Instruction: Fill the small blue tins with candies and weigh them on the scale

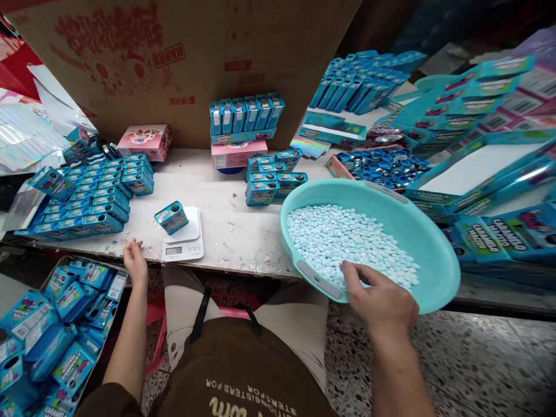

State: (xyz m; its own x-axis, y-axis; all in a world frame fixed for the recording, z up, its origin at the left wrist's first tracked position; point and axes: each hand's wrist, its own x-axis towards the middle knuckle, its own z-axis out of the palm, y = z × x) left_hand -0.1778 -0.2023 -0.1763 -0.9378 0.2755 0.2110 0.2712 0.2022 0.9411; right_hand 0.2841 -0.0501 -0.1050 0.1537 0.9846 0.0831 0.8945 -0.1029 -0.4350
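My right hand (382, 298) is over the near side of a turquoise basin (434, 255), fingers curled in a pinch against pale blue candies (351, 237). Whatever lies inside its grip is hidden. Near the table's front edge, my left hand (135, 260) holds nothing, its fingers loosely apart. To the right of it, a small blue candy box (172, 219) rests on a white digital scale (187, 252); its display is too small to read surely. Beyond the left hand, rows of similar blue boxes (104, 223) cover the table.
A carton of blue boxes (69, 295) stands low at the left. Several blue boxes (263, 188) are grouped behind the basin, near a tray of blue caps (382, 165). Pink boxes (147, 142) stand before a large cardboard box (195, 63). Display trays (486, 168) crowd the right.
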